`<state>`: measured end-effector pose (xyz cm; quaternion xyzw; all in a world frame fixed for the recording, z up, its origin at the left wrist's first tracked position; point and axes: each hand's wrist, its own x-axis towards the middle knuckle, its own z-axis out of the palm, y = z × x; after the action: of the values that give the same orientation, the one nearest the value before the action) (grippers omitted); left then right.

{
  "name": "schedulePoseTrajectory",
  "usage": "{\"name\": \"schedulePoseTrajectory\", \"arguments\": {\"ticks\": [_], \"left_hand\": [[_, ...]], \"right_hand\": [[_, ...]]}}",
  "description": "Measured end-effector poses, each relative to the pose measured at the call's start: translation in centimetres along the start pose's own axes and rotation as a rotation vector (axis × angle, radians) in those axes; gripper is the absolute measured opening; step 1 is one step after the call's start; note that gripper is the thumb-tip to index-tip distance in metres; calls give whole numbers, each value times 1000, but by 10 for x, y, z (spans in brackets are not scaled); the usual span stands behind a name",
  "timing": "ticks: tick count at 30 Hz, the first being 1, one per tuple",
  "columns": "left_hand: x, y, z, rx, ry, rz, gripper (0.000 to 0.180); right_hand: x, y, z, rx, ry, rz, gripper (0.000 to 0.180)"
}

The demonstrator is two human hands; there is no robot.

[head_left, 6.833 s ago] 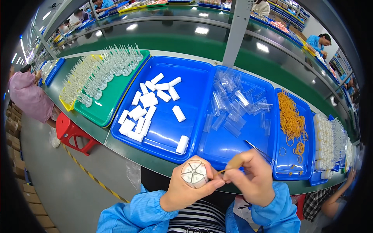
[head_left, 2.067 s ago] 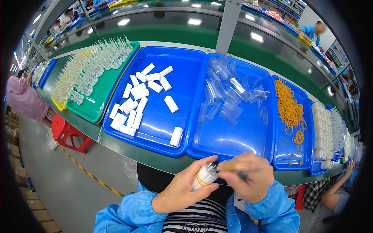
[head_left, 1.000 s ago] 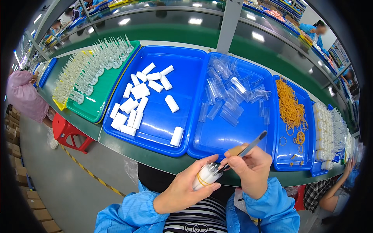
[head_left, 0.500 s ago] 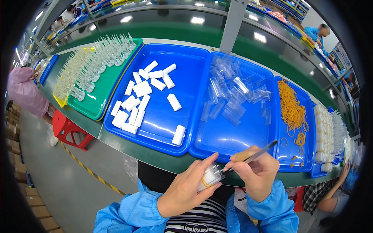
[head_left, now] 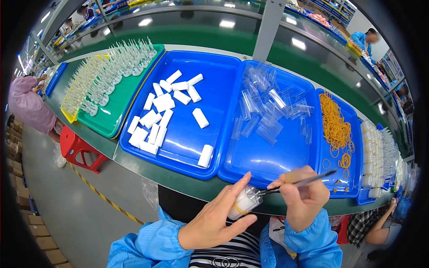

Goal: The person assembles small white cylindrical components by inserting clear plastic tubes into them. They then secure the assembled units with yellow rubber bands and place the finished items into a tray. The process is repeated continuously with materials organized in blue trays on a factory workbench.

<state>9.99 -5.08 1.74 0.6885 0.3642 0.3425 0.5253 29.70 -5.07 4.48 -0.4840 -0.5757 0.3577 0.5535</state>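
My left hand [head_left: 213, 219] holds a bundle [head_left: 244, 204] of white block and clear plastic pieces with a yellow rubber band around it, at the table's front edge. Its thumb lies spread below the bundle. My right hand [head_left: 307, 196] grips dark tweezers [head_left: 308, 182] between thumb and fingers, and a tan cover sits on a finger. The tips of the tweezers reach the open end of the bundle, among thin prongs. Whether they pinch anything is too small to tell.
Along the table stand a green tray [head_left: 111, 120] of upright clear pieces, a blue tray [head_left: 178, 154] of white blocks, a blue tray [head_left: 263, 163] of clear sleeves and a blue tray [head_left: 328, 176] of orange rubber bands. Finished-looking bundles [head_left: 371, 152] stand at right. A red stool [head_left: 82, 149] is left.
My right hand has shifted a little right and the tweezers now lie flatter. The left thumb has come away from the bundle, whose banded side shows more.
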Motion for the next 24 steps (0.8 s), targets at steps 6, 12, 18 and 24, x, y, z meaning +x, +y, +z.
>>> {"name": "schedulePoseTrajectory", "arguments": {"ticks": [6,12,18,24], "left_hand": [[-6,-3,-6,-230,-32,-166,78],[-3,-1,-5,-46,73,-58,67],[-2,-6,-1,11,98,-32,63],[-3,-6,0,-96,62,-68,62]], "right_hand": [[3,6,4,348,125,162,23],[1,9,5,417,106,197,22],[-3,11,8,423,47,223,19],[-5,13,9,455,-29,270,16]]}}
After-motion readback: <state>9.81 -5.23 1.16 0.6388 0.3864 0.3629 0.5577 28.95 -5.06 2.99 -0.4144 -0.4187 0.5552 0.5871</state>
